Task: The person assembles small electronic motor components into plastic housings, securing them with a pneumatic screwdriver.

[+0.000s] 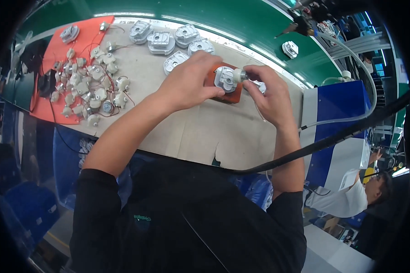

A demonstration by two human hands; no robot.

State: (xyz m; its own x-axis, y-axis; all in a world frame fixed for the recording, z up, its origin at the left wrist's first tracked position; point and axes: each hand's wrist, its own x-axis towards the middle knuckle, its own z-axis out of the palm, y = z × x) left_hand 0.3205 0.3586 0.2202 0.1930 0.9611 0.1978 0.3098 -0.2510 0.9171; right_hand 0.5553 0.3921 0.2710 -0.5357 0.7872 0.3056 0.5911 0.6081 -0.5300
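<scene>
Had the white-and-metal motor (pixel 239 75) clamped in right fingers (pixel 254 70) by grey housing (pixel 225 78) on orange block (pixel 233 97), with left fingers (pixel 209 59) around housing, couldn't tell if gripping; likely risked cocking motor via off-axis push or snagging loose-hanging wire (pixel 261 113).

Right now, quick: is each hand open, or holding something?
Left hand: holding the grey housing.
Right hand: closed, holding a small white-and-silver motor.

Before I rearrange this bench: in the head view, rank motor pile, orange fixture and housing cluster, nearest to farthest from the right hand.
1. Orange fixture, just left.
2. Housing cluster, upper left.
3. Motor pile, far left.
</scene>
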